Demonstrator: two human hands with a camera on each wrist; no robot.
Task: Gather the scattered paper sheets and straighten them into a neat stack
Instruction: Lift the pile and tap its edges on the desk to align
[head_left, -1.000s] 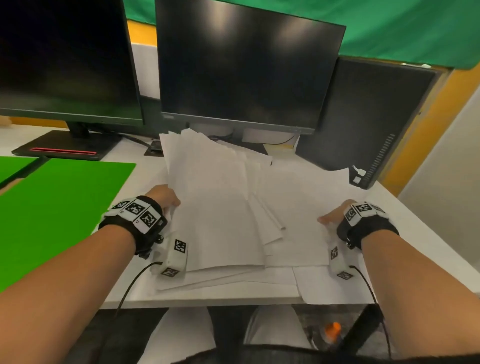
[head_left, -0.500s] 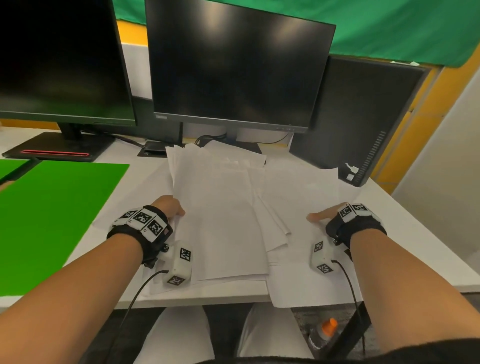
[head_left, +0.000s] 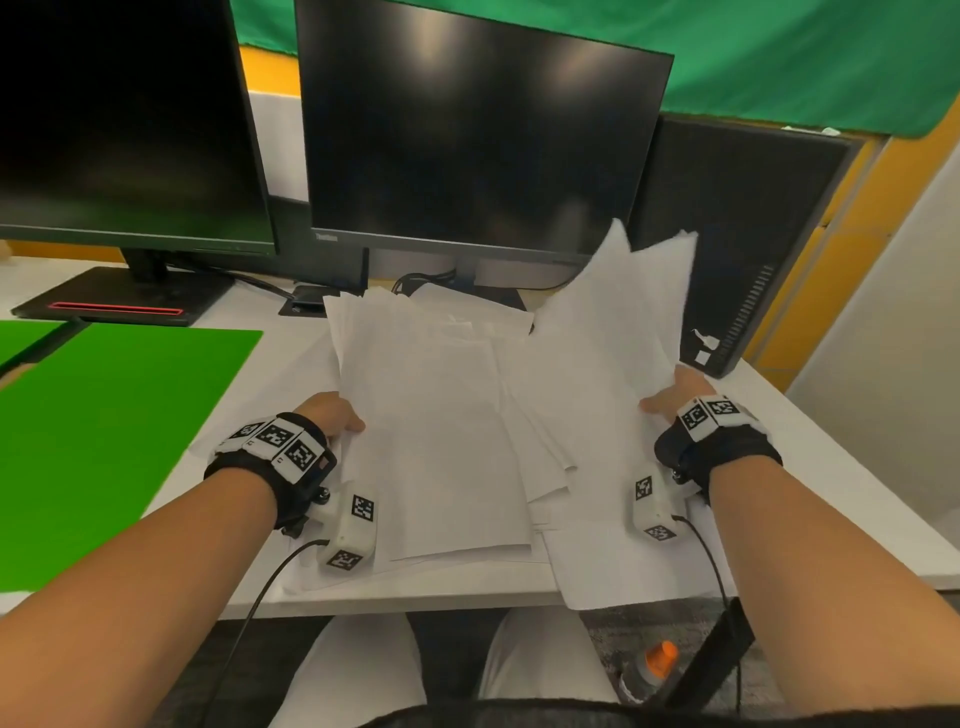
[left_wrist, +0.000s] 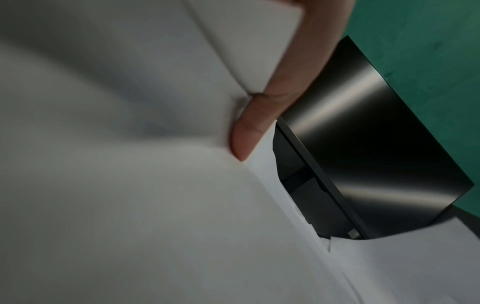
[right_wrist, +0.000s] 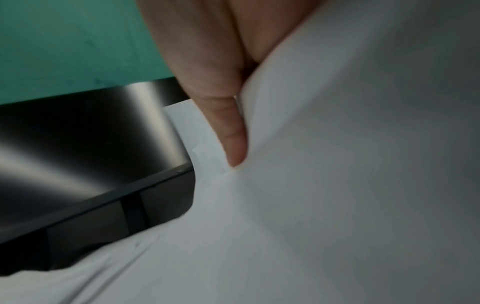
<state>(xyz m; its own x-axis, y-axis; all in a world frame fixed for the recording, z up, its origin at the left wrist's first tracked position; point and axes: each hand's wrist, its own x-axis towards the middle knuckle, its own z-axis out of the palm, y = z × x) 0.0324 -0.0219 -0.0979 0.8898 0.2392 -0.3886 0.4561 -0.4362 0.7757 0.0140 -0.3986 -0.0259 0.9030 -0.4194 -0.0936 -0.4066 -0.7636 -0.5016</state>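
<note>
A loose pile of white paper sheets (head_left: 447, 426) lies fanned across the white desk (head_left: 270, 374) in front of me. My left hand (head_left: 332, 413) grips the pile's left edge, thumb on top (left_wrist: 246, 131), with the other fingers hidden under the sheets (left_wrist: 130, 185). My right hand (head_left: 675, 389) pinches the right edge, thumb pressing the paper (right_wrist: 233, 139). The right side of the sheets (head_left: 623, 312) is lifted and curls up toward the monitor. One sheet (head_left: 613, 577) overhangs the desk's near edge.
Two dark monitors (head_left: 467, 140) (head_left: 119, 119) stand behind the pile, and a black computer tower (head_left: 737, 234) is at the back right. A green mat (head_left: 104, 441) covers the desk's left part. An orange-capped bottle (head_left: 657, 660) sits on the floor below.
The right side of the pile has risen off the desk and curled upward as my right hand moved away from me. The left hand keeps its hold at the left edge.
</note>
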